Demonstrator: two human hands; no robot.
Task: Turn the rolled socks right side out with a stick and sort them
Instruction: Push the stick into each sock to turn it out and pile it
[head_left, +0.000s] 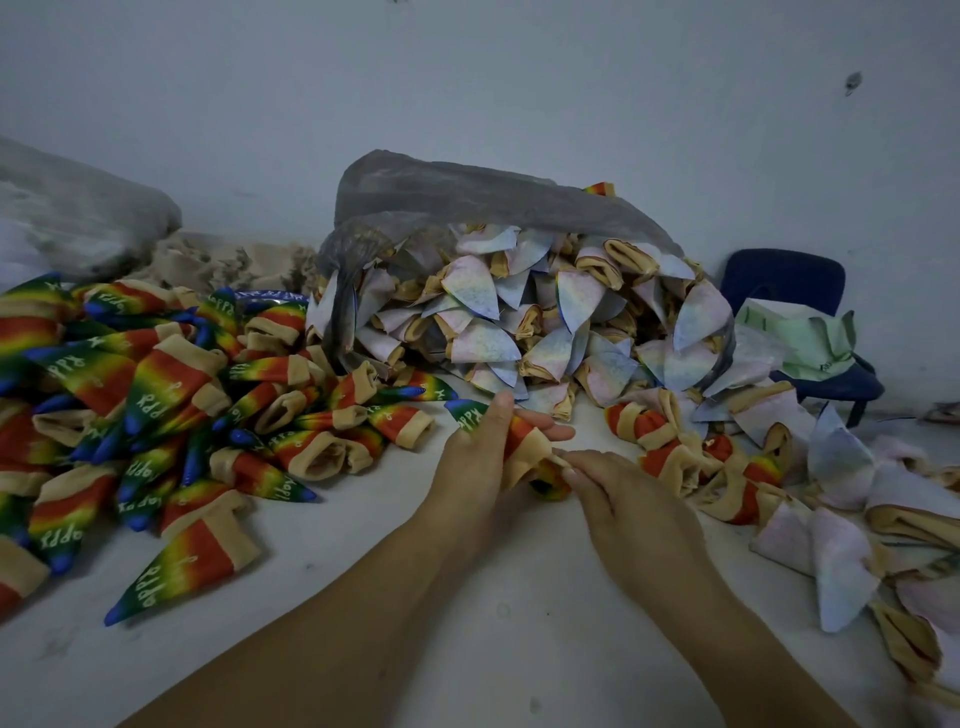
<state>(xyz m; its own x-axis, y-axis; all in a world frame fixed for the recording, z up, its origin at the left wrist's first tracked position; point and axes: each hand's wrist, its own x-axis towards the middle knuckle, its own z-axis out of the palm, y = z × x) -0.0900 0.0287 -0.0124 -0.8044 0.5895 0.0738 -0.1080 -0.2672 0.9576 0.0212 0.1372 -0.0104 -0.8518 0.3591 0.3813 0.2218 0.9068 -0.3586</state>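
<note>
Your left hand is wrapped round a rainbow sock at centre frame, and your right hand pinches its tan cuff, the two hands almost touching. A heap of rainbow socks covers the desk at left, and pale rolled socks spill from the grey bag at upper centre.

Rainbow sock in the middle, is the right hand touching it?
Touching. Head view shows the right hand pinching the tan cuff of the sock, which the left hand grips.
</note>
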